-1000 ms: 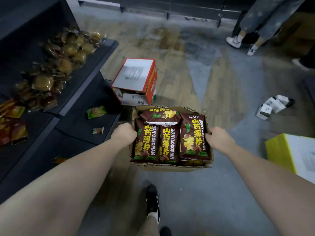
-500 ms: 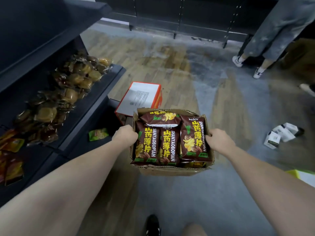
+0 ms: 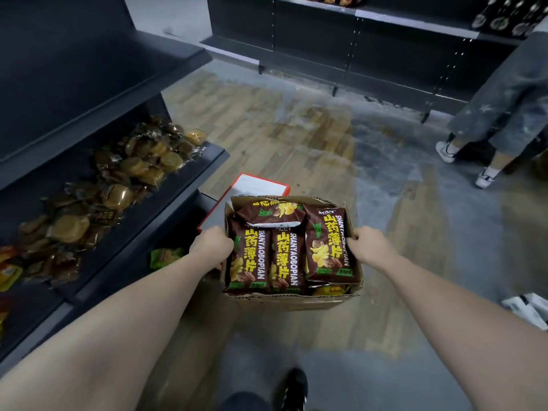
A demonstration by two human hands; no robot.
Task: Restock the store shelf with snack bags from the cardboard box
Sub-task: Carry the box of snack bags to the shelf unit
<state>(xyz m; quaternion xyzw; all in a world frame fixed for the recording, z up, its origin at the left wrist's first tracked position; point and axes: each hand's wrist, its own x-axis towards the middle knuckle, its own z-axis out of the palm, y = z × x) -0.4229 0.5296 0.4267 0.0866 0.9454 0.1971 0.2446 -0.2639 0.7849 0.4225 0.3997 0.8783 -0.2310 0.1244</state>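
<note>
I carry an open cardboard box (image 3: pixel 292 301) in front of me, above the floor. It is packed with several brown snack bags (image 3: pixel 284 256) printed in yellow, most standing on end and one lying across the far side. My left hand (image 3: pixel 211 247) grips the box's left wall. My right hand (image 3: pixel 369 247) grips its right wall, fingers curled over the rim. The dark store shelf (image 3: pixel 124 232) runs along my left, its middle tier heaped with clear-wrapped brown snacks (image 3: pixel 118 185).
A red and white carton (image 3: pixel 252 185) sits on the floor just beyond the box. A green packet (image 3: pixel 166 257) lies on the bottom shelf. Another person's legs (image 3: pixel 474 137) stand at the far right, before a second shelf unit (image 3: pixel 370 48). White small boxes (image 3: pixel 530 310) lie right.
The box has risen with both hands still on its sides, and my view has tilted up, showing more of the shelves ahead. The red and white carton is now partly hidden behind the box.
</note>
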